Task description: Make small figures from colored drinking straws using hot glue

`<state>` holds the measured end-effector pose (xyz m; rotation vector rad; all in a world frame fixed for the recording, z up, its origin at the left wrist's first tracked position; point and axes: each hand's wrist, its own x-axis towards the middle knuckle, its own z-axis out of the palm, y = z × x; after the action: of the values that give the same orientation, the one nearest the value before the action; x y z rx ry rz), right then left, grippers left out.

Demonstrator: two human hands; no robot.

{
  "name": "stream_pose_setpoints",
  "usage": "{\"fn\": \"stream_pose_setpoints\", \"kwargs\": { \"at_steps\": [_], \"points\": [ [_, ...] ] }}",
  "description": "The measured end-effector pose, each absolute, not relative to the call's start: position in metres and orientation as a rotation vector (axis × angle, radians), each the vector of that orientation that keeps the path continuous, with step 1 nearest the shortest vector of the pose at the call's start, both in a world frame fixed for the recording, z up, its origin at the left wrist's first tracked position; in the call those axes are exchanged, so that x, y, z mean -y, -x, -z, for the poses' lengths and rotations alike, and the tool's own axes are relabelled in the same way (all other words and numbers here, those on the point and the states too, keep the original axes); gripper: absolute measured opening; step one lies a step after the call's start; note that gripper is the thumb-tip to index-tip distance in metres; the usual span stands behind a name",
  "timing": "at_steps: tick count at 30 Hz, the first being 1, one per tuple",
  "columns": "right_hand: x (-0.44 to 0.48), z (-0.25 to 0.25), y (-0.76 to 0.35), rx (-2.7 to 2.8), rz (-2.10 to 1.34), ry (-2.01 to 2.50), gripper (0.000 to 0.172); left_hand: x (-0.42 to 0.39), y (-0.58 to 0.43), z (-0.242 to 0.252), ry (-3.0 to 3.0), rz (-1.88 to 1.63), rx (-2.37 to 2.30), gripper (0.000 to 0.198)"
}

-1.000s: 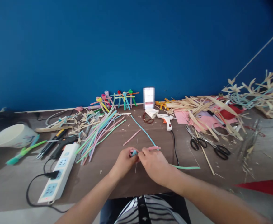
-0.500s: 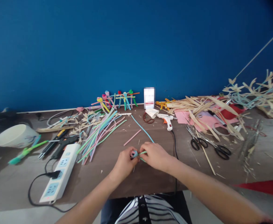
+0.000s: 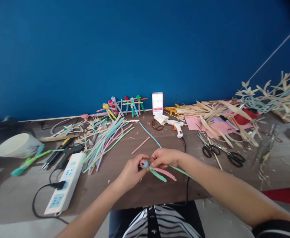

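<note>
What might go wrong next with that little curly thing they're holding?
The small coil pinched between the left hand and right hand might spring loose if the fingers ease off. The long green strip might also swing into the black cord of the white glue gun, perhaps tugging the glue gun out of place.

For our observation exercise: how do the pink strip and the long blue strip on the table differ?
The pink craft strip is short and straight; the blue craft strip is longer and gently curved. The pink lies apart from the hands; the blue runs to the right hand. Both are thin and lie on the brown tabletop.
</note>
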<state>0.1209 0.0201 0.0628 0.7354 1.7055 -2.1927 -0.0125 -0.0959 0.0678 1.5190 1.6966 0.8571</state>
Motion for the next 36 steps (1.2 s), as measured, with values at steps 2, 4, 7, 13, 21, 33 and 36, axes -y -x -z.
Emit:
{"fn": "stream_pose_setpoints", "kwargs": {
  "at_steps": [2, 4, 7, 13, 21, 33, 36],
  "points": [
    [-0.018, -0.063, -0.120, -1.596, 2.236, -0.801, 0.006, 0.096, 0.013, -0.069, -1.537, -0.841, -1.669, 0.023],
    [-0.014, -0.063, -0.119, -1.535, 2.263, -0.917, 0.009, 0.096, 0.014, -0.070, -1.555, -0.819, -1.650, 0.018],
    [-0.008, -0.063, -0.117, -1.514, 2.294, -1.028, 0.015, 0.097, 0.014, -0.071, -1.553, -0.809, -1.636, 0.013],
    [-0.007, -0.061, -0.118, -1.448, 2.293, -1.083, 0.016, 0.097, 0.014, -0.067, -1.489, -0.849, -1.634, 0.008],
    [-0.006, -0.058, -0.120, -1.350, 2.378, -1.091, 0.018, 0.093, 0.017, -0.059, -1.319, -0.915, -1.498, 0.012],
    [-0.005, -0.060, -0.120, -1.073, 2.395, -1.024, 0.028, 0.092, 0.014, -0.064, -1.276, -0.929, -1.563, 0.007],
    [-0.006, -0.061, -0.122, -1.113, 2.416, -0.981, 0.027, 0.093, 0.013, -0.057, -1.214, -1.015, -1.536, 0.011]
  ]
}}
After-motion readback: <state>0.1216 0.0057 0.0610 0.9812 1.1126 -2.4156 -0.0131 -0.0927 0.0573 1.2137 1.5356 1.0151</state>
